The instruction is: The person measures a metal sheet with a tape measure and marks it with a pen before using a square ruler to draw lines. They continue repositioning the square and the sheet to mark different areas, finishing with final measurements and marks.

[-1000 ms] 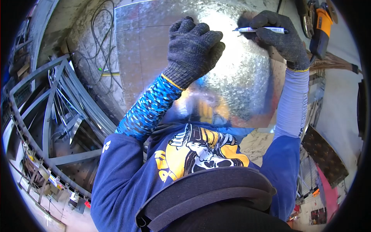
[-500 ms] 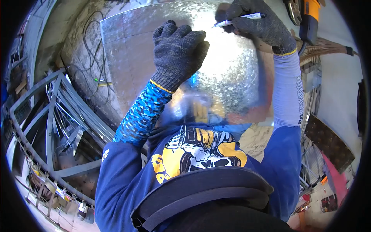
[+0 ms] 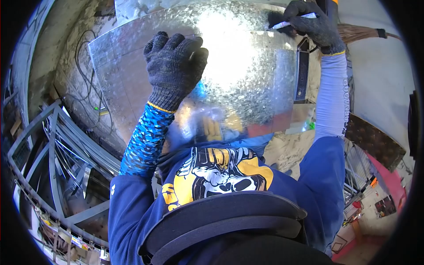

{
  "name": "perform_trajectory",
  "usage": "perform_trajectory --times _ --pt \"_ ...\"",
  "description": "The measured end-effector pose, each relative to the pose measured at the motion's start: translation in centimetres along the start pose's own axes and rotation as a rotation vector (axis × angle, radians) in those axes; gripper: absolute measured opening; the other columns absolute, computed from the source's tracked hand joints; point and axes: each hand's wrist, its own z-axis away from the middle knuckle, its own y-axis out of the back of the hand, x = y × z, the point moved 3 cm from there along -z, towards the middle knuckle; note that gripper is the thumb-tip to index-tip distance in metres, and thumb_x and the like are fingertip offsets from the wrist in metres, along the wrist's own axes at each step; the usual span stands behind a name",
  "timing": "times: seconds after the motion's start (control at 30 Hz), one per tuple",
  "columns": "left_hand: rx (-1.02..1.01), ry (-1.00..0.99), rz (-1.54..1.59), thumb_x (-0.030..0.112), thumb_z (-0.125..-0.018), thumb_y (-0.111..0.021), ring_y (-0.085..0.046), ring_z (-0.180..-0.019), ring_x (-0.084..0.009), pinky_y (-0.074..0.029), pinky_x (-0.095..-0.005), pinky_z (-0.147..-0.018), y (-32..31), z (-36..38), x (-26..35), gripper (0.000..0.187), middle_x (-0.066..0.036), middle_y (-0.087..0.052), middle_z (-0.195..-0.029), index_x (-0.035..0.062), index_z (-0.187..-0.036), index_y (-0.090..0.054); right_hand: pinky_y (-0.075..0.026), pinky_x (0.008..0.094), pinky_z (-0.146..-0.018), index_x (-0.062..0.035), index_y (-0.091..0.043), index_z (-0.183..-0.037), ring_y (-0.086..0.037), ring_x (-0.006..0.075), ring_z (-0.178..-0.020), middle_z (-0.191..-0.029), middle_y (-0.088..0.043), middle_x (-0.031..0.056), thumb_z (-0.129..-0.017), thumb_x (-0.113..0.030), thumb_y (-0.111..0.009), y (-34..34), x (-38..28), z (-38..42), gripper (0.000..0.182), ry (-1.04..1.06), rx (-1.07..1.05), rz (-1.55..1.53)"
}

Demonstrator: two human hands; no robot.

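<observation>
Beside the metal sheet [image 3: 128, 79]: cables [image 3: 77, 54], broom [image 3: 357, 33] (left hand [image 3: 173, 66] fisted, right hand [image 3: 314, 25] pinching marker [image 3: 283, 24])

We count two gloved hands, one left hand [image 3: 173, 66] and one right hand [image 3: 314, 27]; two sleeves, one patterned [image 3: 148, 139] and one pale [image 3: 332, 95]; one marker [image 3: 281, 24]; one broad metal sheet [image 3: 265, 88]; one skull print [image 3: 225, 174].

Dark gloves [image 3: 174, 73], blue-patterned sleeve [image 3: 145, 140], navy shirt [image 3: 322, 176]
</observation>
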Motion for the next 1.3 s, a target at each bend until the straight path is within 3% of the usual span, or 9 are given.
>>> perform_trajectory --times 0.1,0.17,0.33,0.43,0.53,0.87,1.07,1.23,1.3 --pt "-0.003 -0.021 -0.017 0.024 -0.079 -0.081 -0.064 -0.085 -0.0271 -0.045 -0.0424 -0.081 0.2 -0.2 0.3 0.017 -0.002 -0.072 -0.089 0.0157 -0.094 -0.076 -0.053 0.0256 -0.067 0.0015 -0.074 -0.095 -0.067 0.0138 -0.08 -0.091 -0.074 0.0084 -0.084 -0.026 -0.086 -2.1 -1.0 -1.1 0.032 -0.009 0.016 -0.071" --pt "-0.002 -0.026 -0.014 0.024 -0.079 -0.081 -0.063 -0.085 -0.0272 -0.045 -0.0425 -0.081 0.3 -0.2 0.3 0.017 -0.002 -0.072 -0.089 0.0155 -0.094 -0.076 -0.053 0.0264 -0.067 0.0013 -0.074 -0.095 -0.067 0.0149 -0.084 -0.099 -0.074 0.0117 -0.082 -0.024 -0.086 -4.8 -2.4 -2.4 0.031 0.187 -0.124 -0.281" --pt "-0.003 -0.026 -0.019 0.024 -0.08 -0.08 -0.063 -0.086 -0.0277 -0.044 -0.0428 -0.082 0.3 -0.2 0.3 0.019 -0.002 -0.071 -0.088 0.015 -0.096 -0.076 -0.057 0.0307 -0.074 0.0004 -0.073 -0.094 -0.068 0.0193 -0.092 -0.104 -0.073 0.0137 -0.084 -0.018 -0.084 -4.8 -3.4 -3.3 0.023 0.058 -0.182 -0.323" --pt "-0.014 -0.019 -0.021 0.024 -0.079 -0.08 -0.063 -0.086 -0.0279 -0.044 -0.0431 -0.082 0.3 -0.2 0.3 0.019 -0.002 -0.071 -0.088 0.015 -0.096 -0.076 -0.057 0.0309 -0.073 -0.0001 -0.073 -0.094 -0.069 0.02 -0.093 -0.103 -0.073 0.0147 -0.085 -0.018 -0.084 -4.7 -3.7 -3.4 0.023 0.126 -0.112 -0.4" --pt "-0.007 -0.021 -0.011 0.024 -0.08 -0.08 -0.063 -0.087 -0.0278 -0.044 -0.043 -0.083 0.4 -0.2 0.3 0.019 -0.002 -0.071 -0.089 0.0153 -0.096 -0.076 -0.056 0.0307 -0.072 0.0007 -0.073 -0.094 -0.069 0.0201 -0.089 -0.101 -0.073 0.0159 -0.086 -0.019 -0.083 -5.7 -3.4 -3.4 0.024 0.113 -0.097 -0.27" --pt "-0.002 -0.014 -0.005 0.023 -0.08 -0.081 -0.063 -0.087 -0.0273 -0.044 -0.0424 -0.083 0.3 -0.1 0.3 0.019 -0.002 -0.071 -0.089 0.0154 -0.096 -0.076 -0.058 0.0302 -0.077 0.0009 -0.074 -0.095 -0.067 0.0181 -0.091 -0.101 -0.072 0.0116 -0.085 -0.024 -0.085 -5.2 -3.9 -3.2 0.029 0.0 -0.197 -0.246" --pt "-0.033 0.003 -0.004 0.023 -0.079 -0.081 -0.064 -0.088 -0.0272 -0.044 -0.0421 -0.084 0.3 -0.2 0.4 0.02 -0.002 -0.071 -0.09 0.0149 -0.097 -0.076 -0.057 0.0295 -0.078 0.0012 -0.075 -0.094 -0.068 0.0177 -0.092 -0.098 -0.073 0.0106 -0.083 -0.022 -0.085 -5.8 -4.5 -2.7 0.027 0.045 -0.093 -0.297" --pt "0.007 -0.014 -0.001 0.022 -0.078 -0.081 -0.064 -0.088 -0.0271 -0.044 -0.0419 -0.083 0.4 -0.2 0.4 0.02 -0.002 -0.071 -0.09 0.0149 -0.097 -0.076 -0.055 0.0275 -0.073 0.0006 -0.076 -0.094 -0.068 0.0149 -0.082 -0.089 -0.074 0.0074 -0.081 -0.018 -0.085 -2.5 -3.6 -1.3 0.024 -0.1 -0.005 0.037" --pt "0.011 -0.015 -0.006 0.022 -0.078 -0.081 -0.064 -0.088 -0.0271 -0.044 -0.0419 -0.083 0.3 -0.1 0.3 0.02 -0.002 -0.071 -0.09 0.0152 -0.096 -0.076 -0.054 0.027 -0.071 0.0007 -0.076 -0.094 -0.067 0.0138 -0.078 -0.086 -0.074 0.0061 -0.081 -0.018 -0.085 -1.6 -2.7 -0.7 0.024 -0.098 0.008 -0.029"
